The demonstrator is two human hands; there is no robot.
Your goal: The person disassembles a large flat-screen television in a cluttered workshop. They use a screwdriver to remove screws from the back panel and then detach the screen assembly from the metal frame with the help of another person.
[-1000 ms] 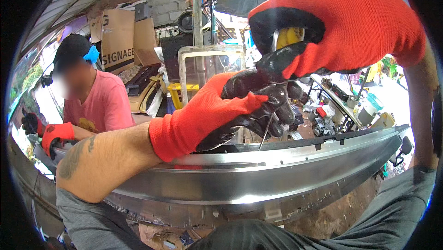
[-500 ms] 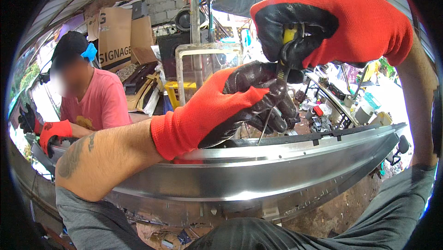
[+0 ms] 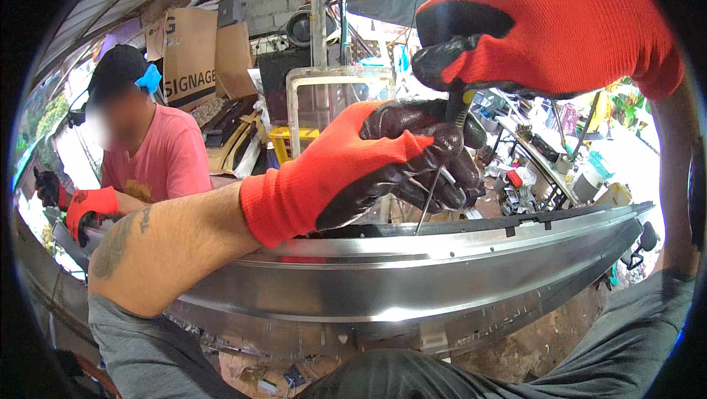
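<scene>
A long metal panel (image 3: 412, 288) with a shiny bent face and a black strip along its far edge stretches across in front of me. A screwdriver (image 3: 429, 202) with a yellow and black handle stands tilted over it, its thin shaft reaching down to the top edge. My left hand (image 3: 398, 156), in a red and black glove, is closed around the lower handle and upper shaft. Higher up, my right hand (image 3: 530, 34), gloved alike, curls over the handle's top and hides most of it. What the tip meets is too small to make out.
At the left, a co-worker (image 3: 158, 149) in a pink shirt and black cap rests a gloved hand (image 3: 90, 211) by the panel's far end. Behind stand a large cardboard box (image 3: 190, 53), a pale frame (image 3: 294, 115) and a cluttered bench (image 3: 541, 156).
My right hand has turned about the screwdriver's handle and covers more of it. My left hand stays around the tool. The view has shifted slightly.
</scene>
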